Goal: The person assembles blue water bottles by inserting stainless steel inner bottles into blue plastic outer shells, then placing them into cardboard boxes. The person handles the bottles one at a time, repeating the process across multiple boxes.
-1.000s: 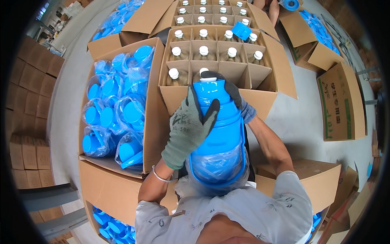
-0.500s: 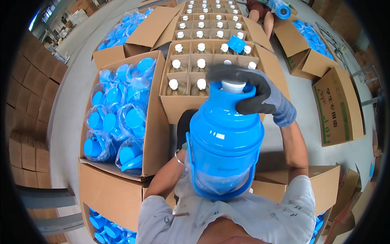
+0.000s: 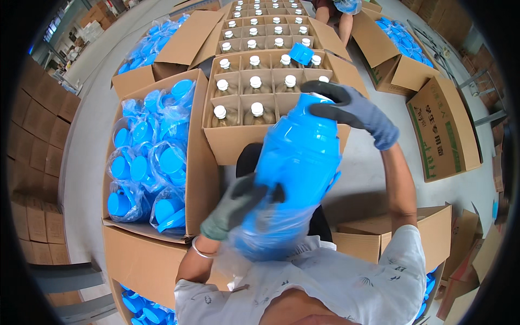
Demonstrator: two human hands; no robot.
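A large blue thermos flask (image 3: 299,157) is tilted in front of my chest, its neck leaning to the far right. My right hand (image 3: 355,111), in a grey and black glove, is closed round the neck near the white stopper. Along the flask's left side lies my gloved left hand (image 3: 234,207), smeared by motion, its fingers pressed to the body. Clear plastic film (image 3: 268,230) wraps the flask's lower part. Beyond it stands a divided carton (image 3: 233,142) of glass bottles with white caps (image 3: 255,110). One blue cup-like lid (image 3: 301,54) rests on top of them.
At the left, an open carton (image 3: 203,162) holds bagged blue lids (image 3: 142,170). More open cartons of blue parts stand at far left, far right (image 3: 403,40) and below. Another person's legs (image 3: 345,27) show at the back. Stacked brown boxes (image 3: 38,130) line the left side.
The flask has swung from nearly upright to a tilt and turned. My left hand has come into sight on its left side. My right hand has shifted from over the stopper to the neck.
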